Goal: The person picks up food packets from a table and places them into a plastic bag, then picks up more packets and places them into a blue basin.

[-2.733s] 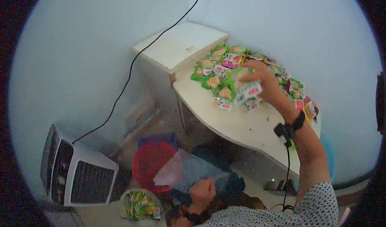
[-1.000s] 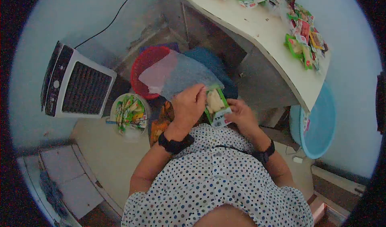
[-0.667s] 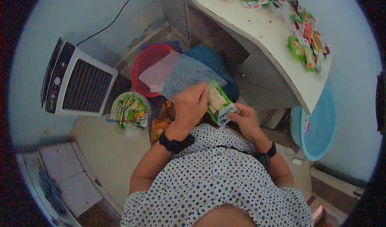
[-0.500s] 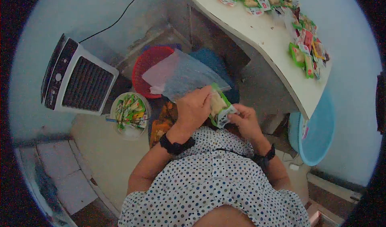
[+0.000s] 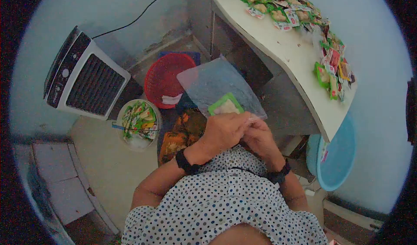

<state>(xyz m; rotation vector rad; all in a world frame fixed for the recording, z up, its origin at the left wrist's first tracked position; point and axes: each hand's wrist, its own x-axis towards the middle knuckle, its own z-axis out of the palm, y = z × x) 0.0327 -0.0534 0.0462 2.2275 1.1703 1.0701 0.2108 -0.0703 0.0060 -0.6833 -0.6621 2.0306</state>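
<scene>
A clear plastic bag [image 5: 217, 73] spreads out in front of my lap, its near edge at my fingertips. Over the bag in this view shows a green-edged snack packet [image 5: 226, 105] with pale food in its window; its lower part is hidden behind my left hand [image 5: 226, 134]. That hand is closed, its fingers pinching at the bag's near edge. My right hand [image 5: 260, 140] is closed too, its fingertips meeting the left ones at the bag's corner.
Many snack packets [image 5: 278, 14] lie piled on the white curved table [image 5: 265, 43]. A white bucket [image 5: 141, 147] holds more packets. Beyond it are a red basket [image 5: 167, 69] and an air cooler [image 5: 93, 82]. A blue basin [image 5: 336, 158] leans at the right.
The packet has turned and moved away from my lap, now lying over the bag. My right hand has let go of the packet's lower end and joined my left at the bag's edge.
</scene>
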